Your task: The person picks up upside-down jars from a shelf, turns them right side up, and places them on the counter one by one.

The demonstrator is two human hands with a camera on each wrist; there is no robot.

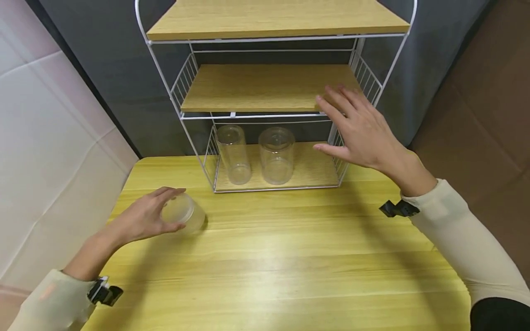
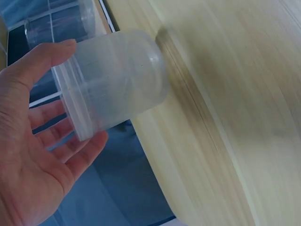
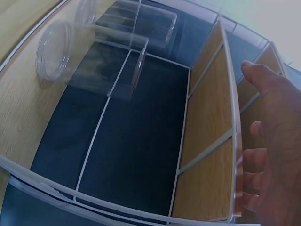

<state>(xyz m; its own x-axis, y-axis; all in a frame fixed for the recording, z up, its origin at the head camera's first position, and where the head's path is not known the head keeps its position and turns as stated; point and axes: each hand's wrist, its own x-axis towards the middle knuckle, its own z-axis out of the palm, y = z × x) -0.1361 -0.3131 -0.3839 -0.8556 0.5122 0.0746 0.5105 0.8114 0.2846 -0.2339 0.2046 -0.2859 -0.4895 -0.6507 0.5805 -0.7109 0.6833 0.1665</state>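
Thumb and fingers of my left hand [image 1: 142, 219] reach round the upper rim of a clear, slightly frosted plastic jar [image 1: 194, 219], gripping it from opposite sides. In the left wrist view this jar [image 2: 122, 77] stands upright close over the wooden tabletop, with a shadow beside its base. My right hand [image 1: 364, 131] is held with fingers spread at the right front of the rack's middle shelf [image 1: 265, 87], nothing in its grasp. From the right wrist, the hand [image 3: 282, 146] overlaps that shelf's edge. Two transparent jars, a tall narrow one [image 1: 233, 156] and a wider one [image 1: 276, 156], stand on the bottom shelf [image 1: 314, 168].
A white wire rack [image 1: 198, 161] with wooden shelves rises at the back of the table [image 1: 265, 257]. Its top shelf [image 1: 277, 18] overhangs the others. Pale sheeting [image 1: 54, 138] flanks the table's left side, and a brown surface [image 1: 476, 115] its right.
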